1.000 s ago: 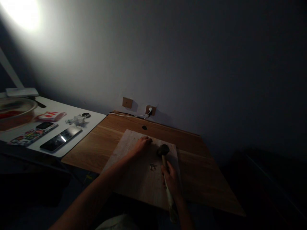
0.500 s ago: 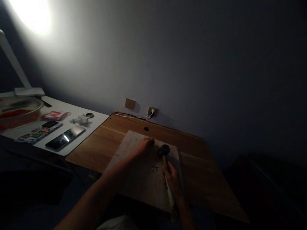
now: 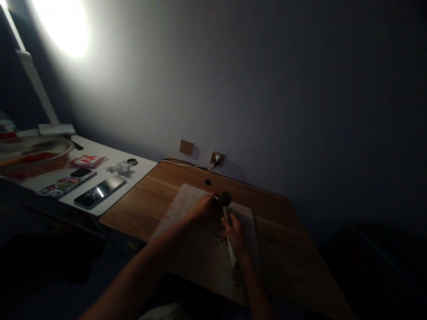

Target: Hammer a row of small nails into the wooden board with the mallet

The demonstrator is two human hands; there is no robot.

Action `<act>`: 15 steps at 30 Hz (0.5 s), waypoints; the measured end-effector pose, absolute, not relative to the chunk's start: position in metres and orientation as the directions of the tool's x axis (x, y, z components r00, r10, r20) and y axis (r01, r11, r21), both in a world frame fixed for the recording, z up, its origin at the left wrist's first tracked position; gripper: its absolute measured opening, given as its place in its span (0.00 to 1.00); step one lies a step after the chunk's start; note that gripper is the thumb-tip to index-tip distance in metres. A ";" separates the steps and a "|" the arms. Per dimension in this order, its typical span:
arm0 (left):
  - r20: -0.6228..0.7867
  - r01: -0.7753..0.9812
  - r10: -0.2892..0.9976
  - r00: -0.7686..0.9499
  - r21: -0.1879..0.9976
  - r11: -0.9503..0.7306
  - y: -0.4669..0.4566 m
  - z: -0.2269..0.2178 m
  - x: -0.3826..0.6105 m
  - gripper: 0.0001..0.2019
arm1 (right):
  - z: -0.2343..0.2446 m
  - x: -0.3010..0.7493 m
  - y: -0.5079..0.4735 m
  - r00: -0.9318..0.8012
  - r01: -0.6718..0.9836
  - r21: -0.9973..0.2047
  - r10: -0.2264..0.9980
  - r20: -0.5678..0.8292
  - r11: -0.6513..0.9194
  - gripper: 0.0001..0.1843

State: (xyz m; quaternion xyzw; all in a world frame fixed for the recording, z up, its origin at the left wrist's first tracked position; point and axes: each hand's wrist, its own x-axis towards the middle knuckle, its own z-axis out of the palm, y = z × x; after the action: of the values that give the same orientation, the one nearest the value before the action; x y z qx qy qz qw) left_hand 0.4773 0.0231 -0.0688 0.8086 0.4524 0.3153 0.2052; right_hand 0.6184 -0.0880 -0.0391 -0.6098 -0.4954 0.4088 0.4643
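My right hand (image 3: 236,234) is wrapped round the pale handle of a hammer (image 3: 225,199), whose dark, thick head points away from me. The head is right beside the fingertips of my left hand (image 3: 205,206), over the upper part of a pale wooden board (image 3: 180,222). My left fingers are pinched together at the board; what they hold, if anything, is too dark and small to make out. Several small metal pieces that look like nails or screws (image 3: 218,238) lie loose on the board, just left of my right hand.
The board lies on a brown wooden table (image 3: 280,249). To the left, a white table (image 3: 143,171) bears a phone (image 3: 100,192), a patterned case (image 3: 65,184), crumpled wrapping (image 3: 122,167), a clear basin (image 3: 36,162) and a lamp (image 3: 56,129). A plugged cable (image 3: 190,165) runs along the wall.
The hammer head has moved left and slightly up, from a gap away to right beside my left fingertips. My right hand has moved up with it. The whole view has shifted a little.
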 end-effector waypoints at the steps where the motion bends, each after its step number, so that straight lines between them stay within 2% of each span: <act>1: 0.336 0.599 0.856 0.392 0.613 -0.515 0.023 -0.068 0.477 0.18 | -0.039 0.619 -0.088 0.177 0.221 -0.972 0.983 -0.044 -0.083 0.25; 5: 0.332 0.595 0.856 0.396 0.618 -0.515 0.023 -0.067 0.477 0.16 | -0.037 0.619 -0.090 0.185 0.206 -0.973 0.981 -0.063 -0.102 0.27; 15: 0.316 0.594 0.859 0.402 0.624 -0.507 0.029 -0.076 0.476 0.24 | -0.031 0.620 -0.089 0.160 0.214 -0.973 0.985 -0.057 -0.091 0.23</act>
State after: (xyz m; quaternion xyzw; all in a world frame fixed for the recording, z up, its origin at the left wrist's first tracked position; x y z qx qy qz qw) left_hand 0.4762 0.0292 -0.0765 0.8099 0.4486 0.3127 0.2123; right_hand 0.6200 -0.0885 -0.0311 -0.6076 -0.4935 0.4199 0.4593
